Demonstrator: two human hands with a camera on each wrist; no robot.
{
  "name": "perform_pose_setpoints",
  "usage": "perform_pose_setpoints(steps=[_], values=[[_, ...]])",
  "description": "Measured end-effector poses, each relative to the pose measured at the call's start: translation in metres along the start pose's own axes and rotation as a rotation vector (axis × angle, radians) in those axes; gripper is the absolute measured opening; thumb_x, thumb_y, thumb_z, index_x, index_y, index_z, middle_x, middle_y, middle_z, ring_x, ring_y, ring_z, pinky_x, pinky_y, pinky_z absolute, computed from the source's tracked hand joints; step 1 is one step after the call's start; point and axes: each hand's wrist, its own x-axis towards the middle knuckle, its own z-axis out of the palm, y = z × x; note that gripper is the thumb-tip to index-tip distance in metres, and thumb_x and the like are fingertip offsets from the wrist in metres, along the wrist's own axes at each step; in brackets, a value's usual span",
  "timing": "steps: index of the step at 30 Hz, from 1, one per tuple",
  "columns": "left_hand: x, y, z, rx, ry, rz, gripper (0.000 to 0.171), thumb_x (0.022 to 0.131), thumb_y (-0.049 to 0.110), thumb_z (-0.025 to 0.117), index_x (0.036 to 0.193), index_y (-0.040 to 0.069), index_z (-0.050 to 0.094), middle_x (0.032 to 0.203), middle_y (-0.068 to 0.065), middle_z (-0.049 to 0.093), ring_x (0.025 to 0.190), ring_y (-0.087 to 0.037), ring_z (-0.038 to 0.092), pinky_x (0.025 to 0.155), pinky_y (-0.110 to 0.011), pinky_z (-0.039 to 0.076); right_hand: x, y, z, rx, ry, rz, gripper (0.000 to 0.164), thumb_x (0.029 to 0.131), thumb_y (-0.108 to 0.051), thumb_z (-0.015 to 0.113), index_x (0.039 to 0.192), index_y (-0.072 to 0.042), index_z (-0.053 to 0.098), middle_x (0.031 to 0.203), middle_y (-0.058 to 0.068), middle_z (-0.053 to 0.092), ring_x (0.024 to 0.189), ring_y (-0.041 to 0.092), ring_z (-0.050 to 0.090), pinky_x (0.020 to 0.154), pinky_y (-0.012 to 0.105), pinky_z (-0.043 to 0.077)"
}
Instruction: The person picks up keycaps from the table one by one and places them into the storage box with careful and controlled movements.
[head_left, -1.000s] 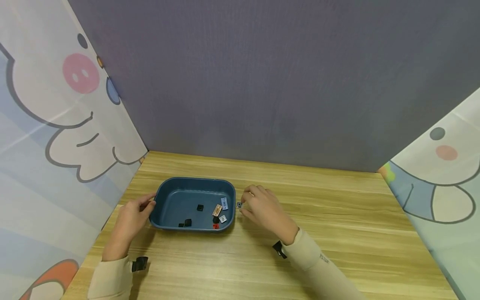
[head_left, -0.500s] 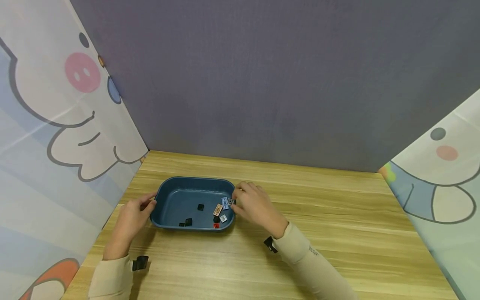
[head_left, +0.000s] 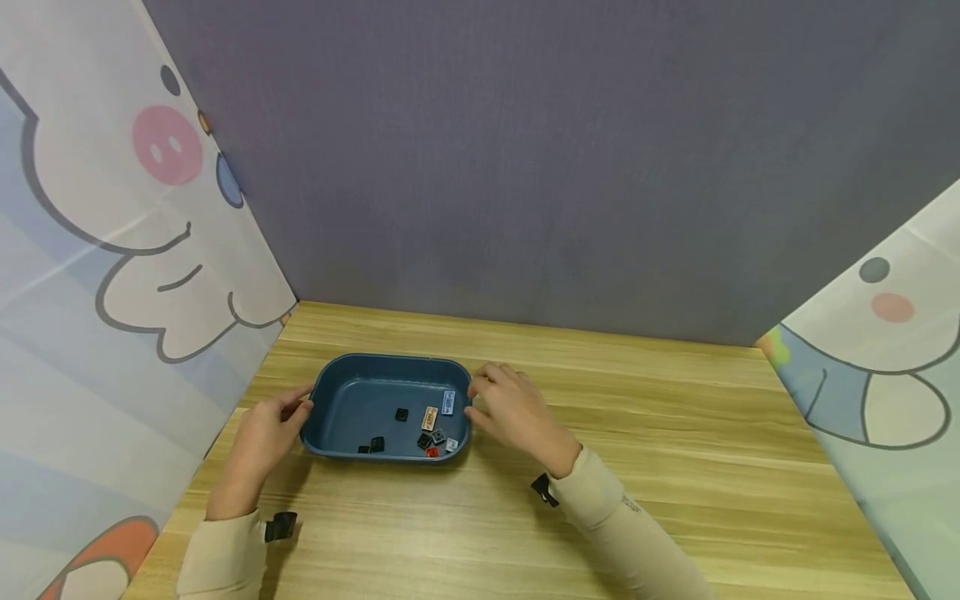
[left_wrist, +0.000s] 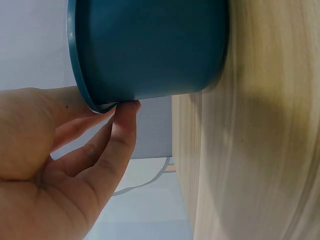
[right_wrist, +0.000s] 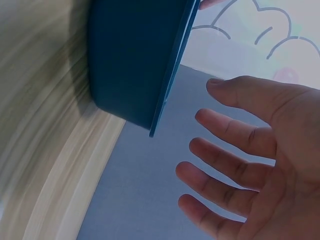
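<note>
A dark blue rounded plastic basin (head_left: 363, 356) stands on the left half of the table. On its floor lie several small flat pieces: a pale blue rectangle (head_left: 448, 402), an orange rectangle (head_left: 429, 418), a red square (head_left: 432, 452), a white square (head_left: 452, 445), a grey square (head_left: 438, 436) and several black ones, among them a black square (head_left: 402, 414). My left hand (head_left: 266, 429) pinches the basin's left rim between thumb and fingers. Beside the right rim, my right hand (head_left: 517, 412) holds nothing; its fingers are spread and loosely bent, apart from the rim in the right wrist view.
The wood-grain table (head_left: 637, 433) extends far to the right of the basin. A grey-purple panel (head_left: 525, 167) rises behind it. Printed cartoon sheets hang at the left (head_left: 67, 275) and right (head_left: 885, 358) sides.
My right hand moved left with a small square piece and released it into the basin. Pieces near the basin's right end shifted. My left hand stayed on the rim.
</note>
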Motion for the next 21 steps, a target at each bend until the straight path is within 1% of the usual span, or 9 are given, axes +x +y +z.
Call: perform_pose_setpoints(steps=[5, 10, 17, 21], values=[[0.0, 0.0, 0.001, -0.002, 0.024, 0.018, 0.03, 0.097, 0.004, 0.063, 0.125, -0.006, 0.067, 0.089, -0.017, 0.072, 0.069, -0.022, 0.062, 0.057, -0.033, 0.046, -0.007, 0.008, 0.0, 0.001, 0.027, -0.003, 0.017, 0.09, -0.022, 0.078, 0.099, -0.009, 0.073, 0.118, 0.008, 0.063, 0.109, 0.027, 0.059, 0.093, 0.046, 0.048], [0.0, 0.0, 0.002, -0.003, 0.031, 0.02, 0.03, 0.097, 0.003, 0.063, 0.125, -0.006, 0.067, 0.091, -0.019, 0.073, 0.073, -0.025, 0.065, 0.058, -0.034, 0.047, -0.018, 0.018, -0.001, -0.027, 0.045, 0.005, 0.016, 0.088, -0.022, 0.08, 0.097, -0.01, 0.072, 0.114, 0.006, 0.064, 0.103, 0.026, 0.06, 0.088, 0.045, 0.049], [0.0, -0.001, 0.002, -0.004, 0.013, 0.008, 0.031, 0.098, 0.004, 0.062, 0.127, -0.007, 0.066, 0.092, -0.019, 0.073, 0.07, -0.022, 0.063, 0.057, -0.033, 0.046, -0.036, 0.031, -0.002, -0.051, 0.023, 0.032, 0.016, 0.088, -0.022, 0.08, 0.098, -0.013, 0.073, 0.113, 0.004, 0.064, 0.098, 0.025, 0.06, 0.082, 0.043, 0.051], [-0.001, -0.001, 0.002, -0.005, 0.012, 0.003, 0.031, 0.098, 0.005, 0.062, 0.127, -0.006, 0.066, 0.093, -0.02, 0.073, 0.072, -0.024, 0.064, 0.058, -0.034, 0.046, -0.045, 0.04, -0.001, -0.062, 0.015, 0.036, 0.015, 0.087, -0.02, 0.081, 0.097, -0.012, 0.073, 0.113, 0.006, 0.064, 0.098, 0.026, 0.061, 0.081, 0.045, 0.052]])
